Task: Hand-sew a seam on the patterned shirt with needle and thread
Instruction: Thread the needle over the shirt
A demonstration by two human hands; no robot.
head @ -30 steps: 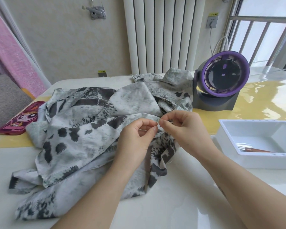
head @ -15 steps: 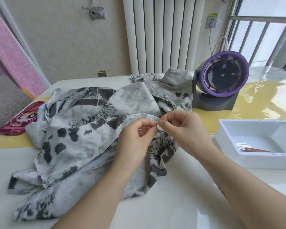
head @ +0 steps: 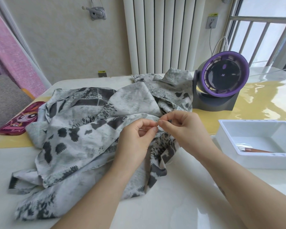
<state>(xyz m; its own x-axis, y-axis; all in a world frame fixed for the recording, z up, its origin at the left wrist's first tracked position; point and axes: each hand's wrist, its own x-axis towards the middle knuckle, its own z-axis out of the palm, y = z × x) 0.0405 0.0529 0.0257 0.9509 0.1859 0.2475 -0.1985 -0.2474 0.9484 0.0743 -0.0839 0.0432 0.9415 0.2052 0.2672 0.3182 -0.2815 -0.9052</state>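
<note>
I'm seeing the left hand (head: 137, 134) pinching a fold of the patterned shirt (head: 82, 133), right hand (head: 180, 128) pinching, probably, the needle (head: 157, 124). Shirt lying crumpled across the table (head: 172, 204), handling limp, light, slippery — gripping beside the seam is looking safest.

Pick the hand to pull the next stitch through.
Right, likely. The right hand appears to pinch the needle at the seam; the left hand pinches the shirt fold beside it, steadying the fabric.
</note>
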